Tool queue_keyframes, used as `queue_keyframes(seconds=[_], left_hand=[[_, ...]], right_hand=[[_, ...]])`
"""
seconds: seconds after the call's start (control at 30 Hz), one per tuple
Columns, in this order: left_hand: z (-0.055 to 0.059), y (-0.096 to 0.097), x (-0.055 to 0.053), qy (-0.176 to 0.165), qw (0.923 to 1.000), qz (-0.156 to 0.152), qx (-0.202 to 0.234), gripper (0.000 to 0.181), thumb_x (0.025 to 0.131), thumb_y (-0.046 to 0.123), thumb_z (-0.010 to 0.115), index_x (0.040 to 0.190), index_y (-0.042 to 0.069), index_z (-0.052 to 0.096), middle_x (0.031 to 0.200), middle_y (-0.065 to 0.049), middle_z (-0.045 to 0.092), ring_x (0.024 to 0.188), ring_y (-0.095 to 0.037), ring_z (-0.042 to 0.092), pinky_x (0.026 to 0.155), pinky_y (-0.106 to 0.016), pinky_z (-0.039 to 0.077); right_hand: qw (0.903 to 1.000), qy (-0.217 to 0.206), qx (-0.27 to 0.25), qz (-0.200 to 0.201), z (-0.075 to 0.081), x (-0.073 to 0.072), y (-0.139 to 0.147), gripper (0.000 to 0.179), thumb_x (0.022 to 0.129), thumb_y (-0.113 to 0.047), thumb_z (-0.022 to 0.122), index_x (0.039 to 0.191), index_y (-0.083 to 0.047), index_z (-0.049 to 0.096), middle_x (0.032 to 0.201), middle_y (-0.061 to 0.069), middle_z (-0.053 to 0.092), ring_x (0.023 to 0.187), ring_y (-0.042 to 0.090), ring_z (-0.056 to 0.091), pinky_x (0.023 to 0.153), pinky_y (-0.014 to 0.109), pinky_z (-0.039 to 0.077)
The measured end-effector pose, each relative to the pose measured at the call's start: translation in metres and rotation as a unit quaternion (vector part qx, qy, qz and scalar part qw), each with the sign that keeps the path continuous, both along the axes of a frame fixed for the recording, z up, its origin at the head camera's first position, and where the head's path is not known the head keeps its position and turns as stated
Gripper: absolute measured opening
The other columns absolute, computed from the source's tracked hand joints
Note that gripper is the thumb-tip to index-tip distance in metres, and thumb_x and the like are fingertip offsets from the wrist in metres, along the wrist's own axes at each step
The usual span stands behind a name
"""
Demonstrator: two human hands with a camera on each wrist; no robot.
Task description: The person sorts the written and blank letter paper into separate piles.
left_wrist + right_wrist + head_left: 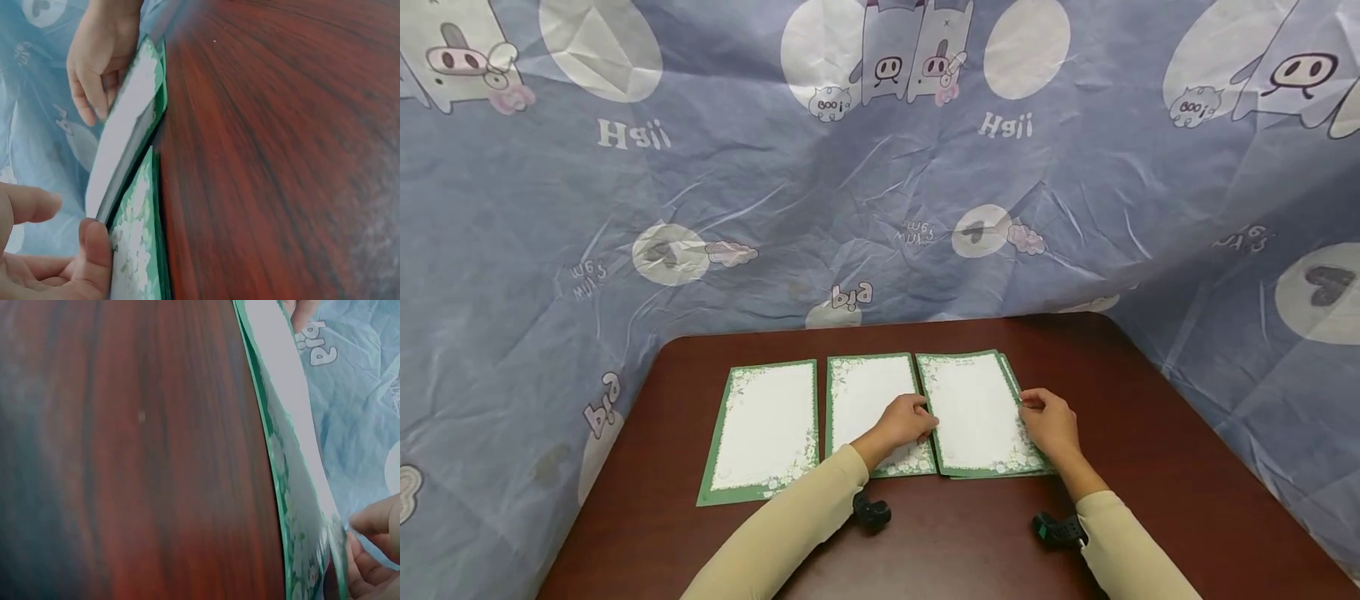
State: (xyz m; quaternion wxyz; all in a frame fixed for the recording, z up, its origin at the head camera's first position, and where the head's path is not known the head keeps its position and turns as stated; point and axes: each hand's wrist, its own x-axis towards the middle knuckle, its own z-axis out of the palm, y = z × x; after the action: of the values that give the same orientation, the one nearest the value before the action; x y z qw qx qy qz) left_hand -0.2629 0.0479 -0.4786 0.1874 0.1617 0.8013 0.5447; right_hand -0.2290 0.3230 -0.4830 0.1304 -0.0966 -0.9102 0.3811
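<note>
A bordered sheet of paper (pixel 972 412), white with a green floral edge, lies over another at the right of the row. My left hand (pixel 904 421) holds its left edge, the thumb (pixel 95 244) right at the paper in the left wrist view. On the opposite side, my right hand (pixel 1051 423) pinches the right edge; the paper bends beside those fingers (pixel 372 519) in the right wrist view. Under my left wrist lies the middle stack of sheets (pixel 867 387), partly covered by the hand. The green rim of a lower sheet (pixel 1009 373) peeks out at the right.
Another green-bordered sheet (pixel 767 429) lies at the left of the row. All rest on a dark red-brown table (pixel 970 542). A blue patterned cloth (pixel 820 192) hangs behind the table and along its sides. Dark bands (pixel 871 510) circle both wrists.
</note>
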Motion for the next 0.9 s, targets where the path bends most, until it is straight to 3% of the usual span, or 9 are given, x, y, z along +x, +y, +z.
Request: queue_keyframes(seconds=[0.1,0.2,0.27,0.33,0.43,0.5,0.57,0.67,0.9], left_hand=[[0.0,0.001,0.002,-0.016,0.9998,-0.013,0.004,0.044,0.103,0.016,0.063,0.139,-0.006,0.053,0.073,-0.005,0.062,0.062,-0.018,0.056,0.077,-0.036,0.051],[0.001,0.003,0.002,-0.011,0.9997,-0.02,0.007,0.015,0.103,0.017,0.062,0.098,0.002,0.059,0.061,-0.003,0.051,0.056,-0.018,0.047,0.064,-0.031,0.043],[0.002,0.004,0.002,-0.003,0.9997,-0.025,0.005,0.029,0.104,0.017,0.061,0.08,0.011,0.045,0.057,-0.001,0.044,0.053,-0.017,0.042,0.059,-0.03,0.038],[0.001,0.003,0.001,0.006,0.9996,-0.027,0.0,0.034,0.104,0.018,0.06,0.077,0.012,0.041,0.055,0.0,0.043,0.052,-0.017,0.04,0.059,-0.03,0.036],[0.0,-0.001,0.0,0.01,0.9997,-0.022,-0.001,0.018,0.104,0.021,0.06,0.097,0.004,0.061,0.064,-0.004,0.054,0.057,-0.017,0.049,0.066,-0.031,0.043],[0.0,-0.007,0.0,0.01,0.9999,-0.011,0.005,0.03,0.104,0.021,0.061,0.123,-0.001,0.063,0.081,-0.006,0.064,0.067,-0.018,0.057,0.071,-0.033,0.048],[0.001,-0.013,0.0,0.008,0.9999,0.0,0.012,0.045,0.104,0.022,0.062,0.142,-0.001,0.055,0.102,-0.009,0.067,0.08,-0.021,0.064,0.076,-0.036,0.053],[0.002,-0.025,-0.001,0.011,0.9997,0.016,0.015,0.049,0.103,0.023,0.063,0.145,-0.001,0.053,0.119,-0.011,0.064,0.093,-0.025,0.066,0.077,-0.037,0.055],[0.007,-0.057,-0.007,0.03,0.9984,0.048,-0.001,0.049,0.103,0.025,0.062,0.143,-0.002,0.055,0.124,-0.016,0.064,0.103,-0.03,0.066,0.082,-0.041,0.056]], right_hand=[[0.9997,-0.025,0.002,-0.001,0.0,0.001,0.002,0.029,0.1,-0.016,0.06,0.122,0.001,0.067,0.115,0.021,0.067,0.103,0.039,0.062,0.085,0.052,0.049],[0.9993,-0.036,0.002,-0.006,-0.001,0.002,0.003,0.032,0.101,-0.02,0.059,0.123,0.001,0.066,0.117,0.022,0.066,0.104,0.039,0.06,0.084,0.052,0.049],[0.9994,-0.033,0.002,-0.011,-0.002,0.002,0.003,0.032,0.101,-0.021,0.059,0.123,0.001,0.067,0.117,0.022,0.066,0.103,0.039,0.06,0.084,0.051,0.049],[0.9995,-0.026,0.002,-0.02,-0.001,0.001,0.003,0.031,0.101,-0.021,0.059,0.122,0.001,0.067,0.115,0.022,0.066,0.102,0.038,0.061,0.083,0.049,0.049],[0.9997,-0.012,0.002,-0.021,0.0,-0.001,0.0,0.03,0.101,-0.021,0.06,0.121,0.0,0.068,0.113,0.021,0.067,0.1,0.036,0.062,0.081,0.045,0.049],[0.9999,-0.005,0.0,-0.011,0.002,-0.003,-0.005,0.029,0.101,-0.02,0.061,0.121,0.0,0.069,0.112,0.02,0.068,0.099,0.035,0.063,0.079,0.041,0.049],[1.0,-0.003,-0.003,0.007,0.004,-0.004,-0.012,0.03,0.101,-0.02,0.062,0.121,0.0,0.069,0.112,0.019,0.069,0.099,0.034,0.064,0.076,0.037,0.05],[0.999,-0.016,-0.016,0.038,0.009,-0.006,-0.027,0.03,0.101,-0.019,0.062,0.121,0.002,0.068,0.111,0.019,0.069,0.096,0.031,0.066,0.071,0.031,0.051],[0.9921,-0.034,-0.045,0.112,0.014,-0.016,-0.066,0.028,0.098,-0.014,0.064,0.118,0.005,0.068,0.104,0.016,0.071,0.083,0.026,0.068,0.065,0.027,0.054]])
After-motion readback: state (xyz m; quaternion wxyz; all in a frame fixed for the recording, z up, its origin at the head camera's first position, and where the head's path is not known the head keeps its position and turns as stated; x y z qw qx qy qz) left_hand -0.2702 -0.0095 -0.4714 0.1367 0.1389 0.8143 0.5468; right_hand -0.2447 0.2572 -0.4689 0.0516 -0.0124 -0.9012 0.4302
